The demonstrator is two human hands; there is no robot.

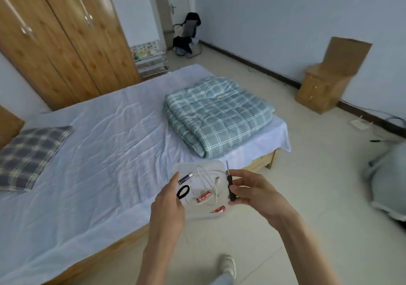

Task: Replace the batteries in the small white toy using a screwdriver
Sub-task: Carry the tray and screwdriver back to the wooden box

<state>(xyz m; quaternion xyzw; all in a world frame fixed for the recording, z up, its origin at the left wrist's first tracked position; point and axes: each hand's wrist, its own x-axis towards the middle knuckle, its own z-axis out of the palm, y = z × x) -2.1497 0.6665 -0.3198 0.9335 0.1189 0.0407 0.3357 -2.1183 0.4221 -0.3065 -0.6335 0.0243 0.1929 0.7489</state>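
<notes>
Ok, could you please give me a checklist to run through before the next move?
1. Screwdriver in hand: ok. The right hand's fingers pinch its black handle, tip up.
2. Batteries at hand: ok. Two red batteries and a purple battery lie in the tray.
3. Tray steady: cannot tell. The left hand is at its left edge, but its hold is hidden.
4. Toy within reach: not ok. No white toy is in view.
5. Cable clear of the batteries: not ok. It loops among them.
</notes>
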